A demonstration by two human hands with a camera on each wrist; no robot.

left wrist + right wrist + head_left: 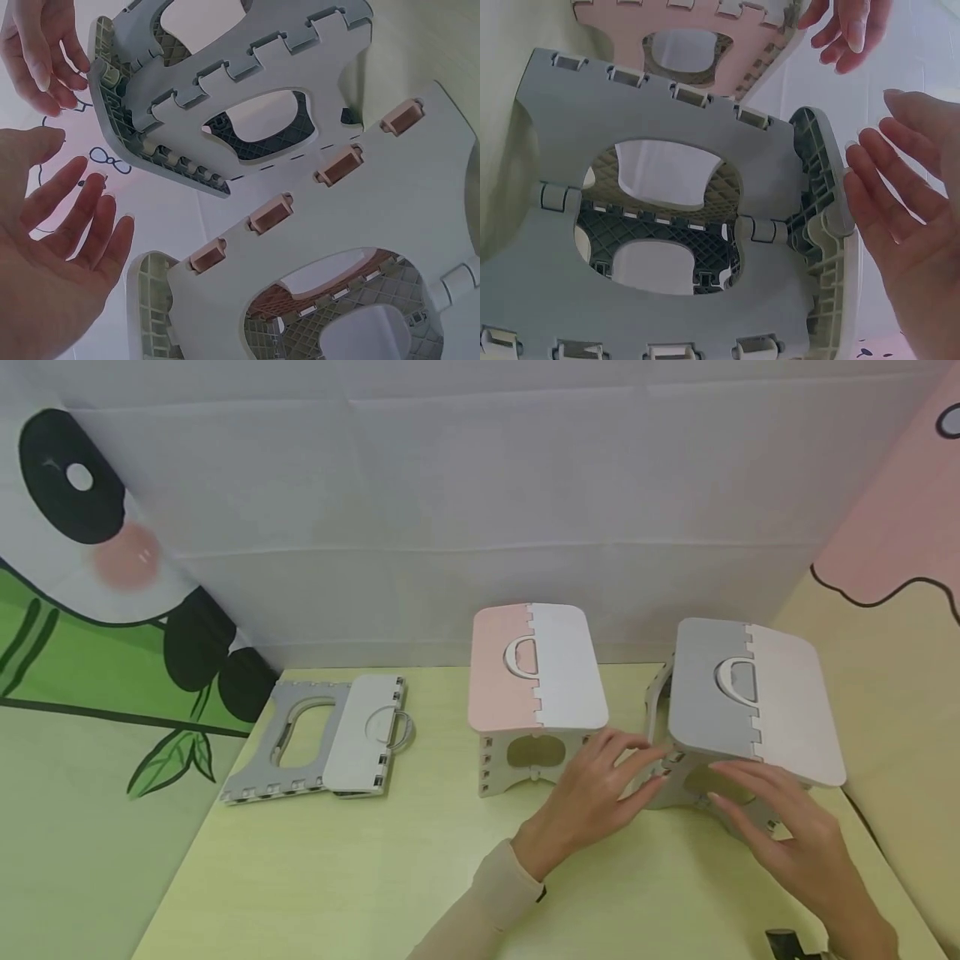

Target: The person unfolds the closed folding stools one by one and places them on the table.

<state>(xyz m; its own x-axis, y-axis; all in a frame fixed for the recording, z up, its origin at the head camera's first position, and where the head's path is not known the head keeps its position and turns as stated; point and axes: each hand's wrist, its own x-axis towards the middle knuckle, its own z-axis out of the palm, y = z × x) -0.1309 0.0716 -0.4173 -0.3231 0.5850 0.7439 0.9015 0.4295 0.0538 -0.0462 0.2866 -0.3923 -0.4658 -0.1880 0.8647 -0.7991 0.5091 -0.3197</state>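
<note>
An unfolded grey-and-white folding step stool (712,693) stands upright at the right, a handle in its top. My right hand (798,835) is at its front edge, thumb and fingers apart, holding nothing. In the right wrist view, the fingertips (850,169) are right at the rim of its top. My left hand (592,793), fingers loosely bent, holds nothing and sits between this stool's left front corner and a pink-and-white folding step stool (502,693). That second stool stands unfolded in the middle. The left wrist view shows the left palm (45,277) beside both stools.
On the left of the pale yellow-green table (300,877) lies a third grey-and-white stool (360,735), folded partly flat, with its handle raised. A white cloth backdrop (480,477) hangs behind. A small black object (783,942) shows by the right wrist.
</note>
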